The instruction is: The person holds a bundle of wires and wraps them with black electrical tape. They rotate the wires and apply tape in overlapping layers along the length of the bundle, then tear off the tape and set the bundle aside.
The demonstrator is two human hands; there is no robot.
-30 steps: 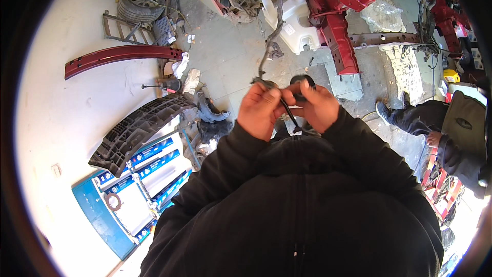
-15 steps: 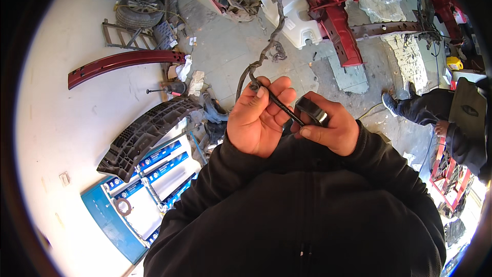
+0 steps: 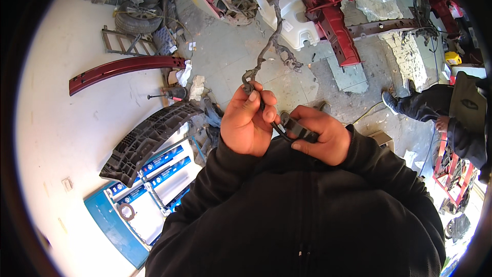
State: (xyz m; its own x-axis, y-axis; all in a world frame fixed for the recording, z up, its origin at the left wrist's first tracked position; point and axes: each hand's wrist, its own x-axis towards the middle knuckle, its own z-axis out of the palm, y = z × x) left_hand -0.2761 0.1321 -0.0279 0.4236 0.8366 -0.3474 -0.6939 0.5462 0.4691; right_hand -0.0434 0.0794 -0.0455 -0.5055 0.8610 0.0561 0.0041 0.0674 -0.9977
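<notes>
A dark wiring harness (image 3: 277, 18) runs down from the top of the view to my hands, with a short frayed branch (image 3: 290, 60) hanging off it. My left hand (image 3: 245, 127) is closed, pinching the harness between thumb and fingers just below a bend. From there the black-wrapped end passes across to my right hand (image 3: 330, 137). That hand is closed around a roll of black tape (image 3: 301, 130), which sits against the harness end. My right fingers partly hide the roll, and the harness tip is hard to make out.
Red car body parts (image 3: 342, 36) and a white plastic tank (image 3: 292, 23) are ahead. On the left are a tyre (image 3: 137, 19), a dark red bar (image 3: 125, 66), a black plastic panel (image 3: 148, 141) and a blue shelf (image 3: 110, 225). Another person (image 3: 435, 107) is at the right.
My left fingers have curled in around the harness, where the palm was more open before. The tape roll has tilted and moved slightly down and left with my right hand.
</notes>
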